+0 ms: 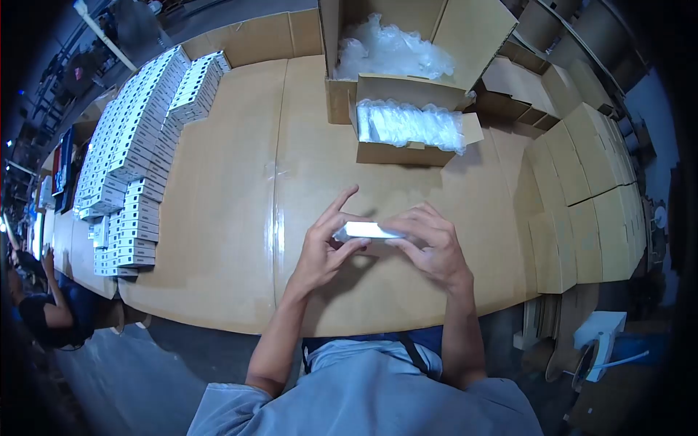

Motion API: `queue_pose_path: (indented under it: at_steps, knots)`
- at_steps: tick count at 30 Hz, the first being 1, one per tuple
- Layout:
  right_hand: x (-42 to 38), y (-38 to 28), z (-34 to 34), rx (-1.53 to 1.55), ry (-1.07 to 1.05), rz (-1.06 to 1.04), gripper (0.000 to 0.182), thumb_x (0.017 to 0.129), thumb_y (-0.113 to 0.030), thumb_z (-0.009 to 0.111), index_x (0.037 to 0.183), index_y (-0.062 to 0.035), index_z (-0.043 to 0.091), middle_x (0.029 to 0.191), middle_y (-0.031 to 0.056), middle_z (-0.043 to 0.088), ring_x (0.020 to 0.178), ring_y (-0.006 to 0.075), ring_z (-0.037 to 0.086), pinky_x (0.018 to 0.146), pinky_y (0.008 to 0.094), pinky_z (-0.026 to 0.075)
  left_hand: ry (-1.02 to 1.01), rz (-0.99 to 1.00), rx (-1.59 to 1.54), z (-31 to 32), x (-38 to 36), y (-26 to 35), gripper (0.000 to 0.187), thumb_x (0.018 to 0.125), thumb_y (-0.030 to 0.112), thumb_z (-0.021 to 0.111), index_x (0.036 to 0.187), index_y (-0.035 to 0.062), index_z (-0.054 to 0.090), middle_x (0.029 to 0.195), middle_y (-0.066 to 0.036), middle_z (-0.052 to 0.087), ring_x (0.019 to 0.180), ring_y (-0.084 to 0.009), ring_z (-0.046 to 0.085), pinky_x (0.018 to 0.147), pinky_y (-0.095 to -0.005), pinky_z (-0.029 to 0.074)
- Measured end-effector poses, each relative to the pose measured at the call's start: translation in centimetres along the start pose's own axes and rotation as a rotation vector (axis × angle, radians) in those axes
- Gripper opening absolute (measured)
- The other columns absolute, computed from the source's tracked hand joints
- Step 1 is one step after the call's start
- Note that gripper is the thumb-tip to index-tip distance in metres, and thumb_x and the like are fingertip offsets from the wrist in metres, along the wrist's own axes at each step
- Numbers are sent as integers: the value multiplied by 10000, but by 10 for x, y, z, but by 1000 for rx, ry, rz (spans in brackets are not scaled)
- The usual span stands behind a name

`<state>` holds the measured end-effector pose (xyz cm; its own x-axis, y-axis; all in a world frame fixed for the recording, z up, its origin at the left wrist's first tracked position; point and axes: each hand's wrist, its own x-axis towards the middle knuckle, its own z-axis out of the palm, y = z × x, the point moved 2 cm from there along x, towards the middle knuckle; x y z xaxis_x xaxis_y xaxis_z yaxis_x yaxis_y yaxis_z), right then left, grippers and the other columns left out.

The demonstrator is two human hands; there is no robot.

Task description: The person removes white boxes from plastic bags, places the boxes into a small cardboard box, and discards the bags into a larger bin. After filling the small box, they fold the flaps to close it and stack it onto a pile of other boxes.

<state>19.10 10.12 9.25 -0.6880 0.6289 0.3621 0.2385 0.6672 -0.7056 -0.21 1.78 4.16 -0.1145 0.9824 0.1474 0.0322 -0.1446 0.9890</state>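
Between my two hands, above the near middle of the cardboard-covered table (225, 189), is a small white box (366, 229) with a bright face. My left hand (327, 243) grips its left end between thumb and fingers, with the index finger raised off it. The fingers of my right hand (425, 240) close on the right end and hide part of it. Farther back stands an open carton (407, 155) filled with things in clear bubble wrap (411, 125).
Tall stacks of small white boxes (138, 123) line the left side. A larger carton (472, 51) with bubble wrap stands at the back, and closed brown cartons (582, 211) are piled on the right. Another person (54, 305) is at far left.
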Motion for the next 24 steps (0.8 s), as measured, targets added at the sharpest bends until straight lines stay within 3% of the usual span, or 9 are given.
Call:
queue_pose_path:
  at_steps: [4, 6, 8, 11, 14, 17, 20, 21, 24]
  knots:
    - [13, 5, -9, -105, -40, -137, 236, 744, -33, 828, 959, -58, 733, 897, 85, 692, 785, 244, 669, 689, 375, 535, 37, -61, -87, -5, 3, -11, 213, 932, 4, 685, 1131, -63, 647, 1584, -225, 365, 1098, -227, 682, 716, -289, 645]
    - [23, 9, -14, -133, 58, -148, 209, 769, -18, 820, 950, -43, 719, 866, 88, 678, 719, 225, 674, 628, 355, 540, 109, -98, -166, -18, 9, -15, 369, 991, 57, 626, 1330, -27, 508, 1570, -186, 368, 1115, -222, 652, 765, -316, 646]
    - [35, 18, -24, -155, 215, -138, 188, 806, 5, 805, 966, -26, 711, 871, 88, 673, 678, 196, 680, 584, 328, 554, 168, -29, -189, -40, 14, -23, 478, 999, 66, 611, 1428, 0, 409, 1564, -160, 341, 1186, -249, 608, 802, -349, 648]
    - [57, 35, -19, 62, 541, 41, 207, 859, 39, 761, 1049, 4, 687, 919, 89, 658, 700, 157, 708, 578, 283, 602, 303, -11, -63, -61, 22, -15, 503, 1004, 68, 599, 1454, 15, 383, 1575, -142, 310, 1246, -272, 570, 821, -359, 642]
    - [82, 40, 4, 178, 716, 44, 274, 887, 60, 723, 1149, 22, 653, 994, 101, 640, 738, 152, 725, 616, 251, 638, 385, -2, 124, -85, 39, -30, 572, 967, 96, 649, 1471, 56, 381, 1602, -167, 304, 1356, -316, 485, 921, -423, 601]
    - [95, 52, 28, 145, 736, 34, 314, 903, 62, 693, 1209, 18, 640, 1025, 125, 633, 797, 180, 733, 631, 278, 652, 403, 182, 506, -96, 63, -12, 683, 900, 140, 723, 1489, 87, 382, 1624, -203, 273, 1432, -386, 403, 1064, -506, 491]
    - [103, 51, 40, 21, 726, 30, 341, 894, 66, 689, 1229, 23, 642, 1025, 146, 640, 828, 207, 709, 625, 299, 665, 293, 457, 752, -99, 88, -1, 759, 869, 175, 755, 1516, 92, 367, 1647, -217, 234, 1498, -420, 299, 1173, -537, 349]
    - [103, 52, 43, -11, 706, 44, 345, 889, 65, 692, 1228, 22, 644, 1024, 149, 641, 824, 214, 704, 623, 300, 667, 253, 482, 747, -98, 95, -1, 792, 839, 200, 774, 1528, 150, 387, 1648, -221, 229, 1500, -465, 259, 1201, -545, 297]
    - [104, 53, 47, -142, 670, 16, 347, 876, 41, 713, 1217, 14, 660, 1014, 151, 647, 798, 252, 689, 603, 307, 662, 181, 545, 908, -92, 115, -9, 780, 845, 234, 769, 1534, 189, 406, 1655, -206, 227, 1501, -491, 230, 1198, -549, 301]
